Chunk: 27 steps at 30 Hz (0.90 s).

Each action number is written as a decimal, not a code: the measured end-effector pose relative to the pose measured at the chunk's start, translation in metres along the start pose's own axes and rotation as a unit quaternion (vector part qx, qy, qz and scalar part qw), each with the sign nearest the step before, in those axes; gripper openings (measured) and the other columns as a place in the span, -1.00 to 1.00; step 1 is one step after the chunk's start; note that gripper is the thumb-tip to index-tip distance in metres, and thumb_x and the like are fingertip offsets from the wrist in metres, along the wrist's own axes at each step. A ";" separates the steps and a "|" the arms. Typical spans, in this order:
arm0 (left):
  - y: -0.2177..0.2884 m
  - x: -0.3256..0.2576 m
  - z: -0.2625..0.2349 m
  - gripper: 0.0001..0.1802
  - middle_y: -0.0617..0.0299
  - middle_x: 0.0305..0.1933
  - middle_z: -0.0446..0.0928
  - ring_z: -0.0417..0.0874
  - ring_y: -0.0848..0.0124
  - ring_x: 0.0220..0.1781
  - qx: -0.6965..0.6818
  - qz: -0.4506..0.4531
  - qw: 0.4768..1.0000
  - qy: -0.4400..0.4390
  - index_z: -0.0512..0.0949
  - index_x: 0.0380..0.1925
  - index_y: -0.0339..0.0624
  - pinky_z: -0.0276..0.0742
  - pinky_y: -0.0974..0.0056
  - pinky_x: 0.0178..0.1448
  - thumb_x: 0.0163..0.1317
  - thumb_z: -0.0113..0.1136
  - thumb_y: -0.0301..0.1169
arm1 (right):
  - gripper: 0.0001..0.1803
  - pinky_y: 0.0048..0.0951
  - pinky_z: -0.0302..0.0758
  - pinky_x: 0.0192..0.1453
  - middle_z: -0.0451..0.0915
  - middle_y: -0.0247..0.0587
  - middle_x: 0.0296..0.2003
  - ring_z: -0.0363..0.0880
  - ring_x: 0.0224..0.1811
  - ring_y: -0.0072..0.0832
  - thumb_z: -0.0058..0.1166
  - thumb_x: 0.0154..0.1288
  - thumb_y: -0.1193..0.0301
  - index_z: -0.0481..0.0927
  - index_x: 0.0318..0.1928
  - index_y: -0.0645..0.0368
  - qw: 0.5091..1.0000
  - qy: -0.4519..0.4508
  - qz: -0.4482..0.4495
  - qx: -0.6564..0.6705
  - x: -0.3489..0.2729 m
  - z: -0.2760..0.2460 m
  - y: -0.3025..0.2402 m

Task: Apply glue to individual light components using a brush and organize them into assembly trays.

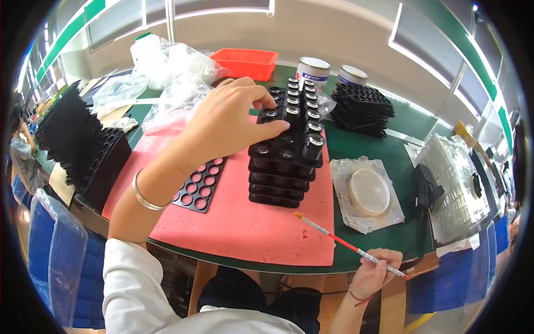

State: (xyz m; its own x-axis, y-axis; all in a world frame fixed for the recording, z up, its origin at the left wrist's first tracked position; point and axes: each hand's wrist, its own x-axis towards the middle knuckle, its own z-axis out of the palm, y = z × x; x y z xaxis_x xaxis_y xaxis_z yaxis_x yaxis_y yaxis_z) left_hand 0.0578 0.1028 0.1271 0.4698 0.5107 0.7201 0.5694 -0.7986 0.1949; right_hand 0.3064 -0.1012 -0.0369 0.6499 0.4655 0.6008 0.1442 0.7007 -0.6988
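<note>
My left hand [233,114] reaches over a stack of black plastic trays [278,181], thumb and index finger apart above the top tray's left side. Nothing shows plainly between those fingertips; the other fingers are partly hidden. Black cylindrical parts with shiny round tops [314,146] stand in rows in the top tray, mostly along its middle and right side. Low at the right, my right hand [378,273] is closed on a thin paintbrush [345,243] with a red and white handle. Its tan tip points up and left, over the pink foam mat [245,234].
A black holed tray [200,189] lies left of the stack. Farther left stand more black trays [105,161]. A round whitish dish [370,192] sits on paper at right. Behind are a red bin [245,63], cans [314,69], plastic bags [178,64] and another tray stack [362,108].
</note>
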 end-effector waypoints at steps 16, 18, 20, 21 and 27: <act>0.019 0.003 0.017 -0.72 0.24 -0.40 0.48 0.46 0.37 -0.40 -0.065 -0.014 0.993 0.093 0.44 -0.45 -0.23 0.40 0.27 -0.31 -0.21 0.29 -0.46 | -0.76 -0.59 0.38 -0.52 0.49 -0.19 -0.56 0.43 -0.60 -0.53 -0.12 0.32 0.40 0.48 -0.36 0.35 0.949 0.057 -0.191 -0.243 0.057 -0.038 -0.027; 0.039 -0.012 0.013 -0.69 0.24 -0.37 0.53 0.49 0.43 -0.43 -0.124 0.034 0.984 0.120 0.40 -0.49 -0.18 0.42 0.30 -0.32 -0.30 0.28 -0.59 | -0.76 -0.61 0.36 -0.55 0.49 -0.20 -0.60 0.43 -0.63 -0.54 -0.11 0.31 0.41 0.51 -0.38 0.36 0.928 0.054 -0.199 -0.310 0.058 -0.042 -0.032; 0.050 -0.038 0.013 -0.66 0.18 -0.36 0.55 0.55 0.37 -0.40 -0.238 0.118 0.963 0.049 0.40 -0.51 -0.18 0.46 0.32 -0.32 -0.36 0.32 -0.59 | -0.77 -0.65 0.32 -0.61 0.50 -0.24 -0.70 0.44 -0.70 -0.58 -0.04 0.27 0.43 0.56 -0.43 0.34 0.893 0.041 -0.223 -0.389 0.062 -0.043 -0.032; 0.053 -0.046 0.009 -0.62 0.13 -0.36 0.56 0.59 0.30 -0.36 -0.213 0.196 0.957 -0.006 0.40 -0.51 -0.19 0.49 0.33 -0.32 -0.41 0.37 -0.57 | -0.77 -0.66 0.32 -0.62 0.50 -0.25 -0.71 0.44 -0.70 -0.58 -0.03 0.27 0.43 0.56 -0.43 0.34 0.891 0.023 -0.221 -0.396 0.063 -0.041 -0.032; 0.043 -0.113 0.054 -0.67 0.22 -0.37 0.54 0.58 0.31 -0.38 -0.343 0.029 0.916 -0.204 0.45 -0.44 -0.19 0.51 0.32 -0.32 -0.29 0.35 -0.50 | -0.84 -0.61 0.30 -0.62 0.54 -0.27 -0.70 0.45 -0.71 -0.56 0.03 0.20 0.48 0.58 -0.45 0.31 0.874 -0.030 -0.237 -0.423 0.062 -0.024 -0.023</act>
State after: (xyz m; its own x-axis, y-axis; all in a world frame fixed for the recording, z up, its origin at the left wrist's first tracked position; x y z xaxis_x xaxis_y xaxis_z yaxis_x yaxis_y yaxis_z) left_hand 0.0658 0.0280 0.0183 0.7788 0.4262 0.4603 0.0435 -0.7688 0.6380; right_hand 0.3614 -0.1018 0.0069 0.3318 0.2763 0.9020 0.9031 0.1831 -0.3884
